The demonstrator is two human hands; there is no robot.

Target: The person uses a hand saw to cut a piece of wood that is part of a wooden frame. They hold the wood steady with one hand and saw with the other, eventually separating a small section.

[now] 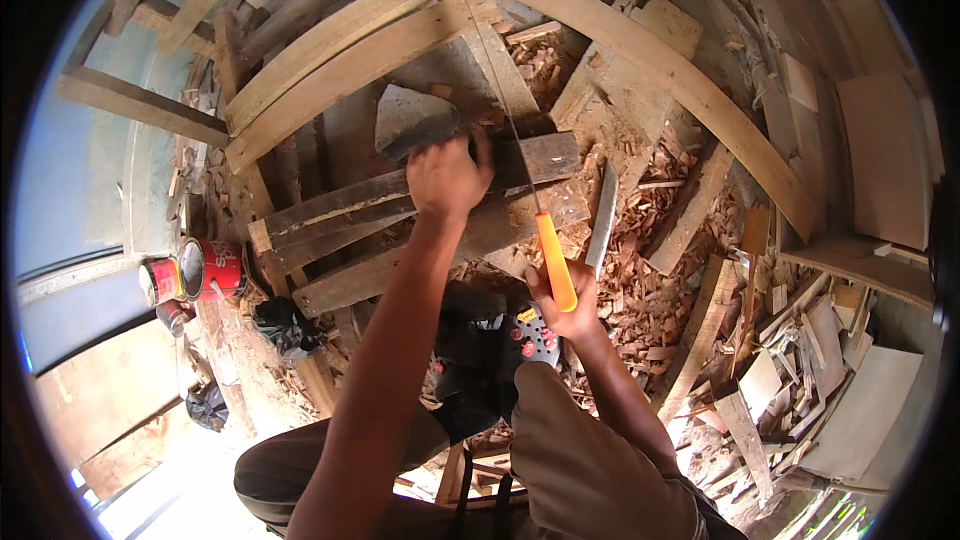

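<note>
My right hand (567, 298) is closed round the orange handle (555, 260) of a handsaw. Seen nearly edge-on, its thin blade (515, 135) runs away from me and crosses a dark wooden plank (545, 157) near that plank's right end. Left of the blade, my left hand (450, 175) grips the same plank from above, thumb toward the saw and fingertips partly hidden. A rough grey block (415, 118) sits just beyond the left knuckles. Another plank (430, 247) lies nearer me, below the one under the blade.
A long curved-looking board (650, 50) and a timber frame (350, 70) stand beyond. Right of the saw lies a machete-like blade (604, 215) among wood chips (640, 310). Paint cans (212, 268) and black plastic (285, 325) are at left; offcuts (800, 360) pile at right.
</note>
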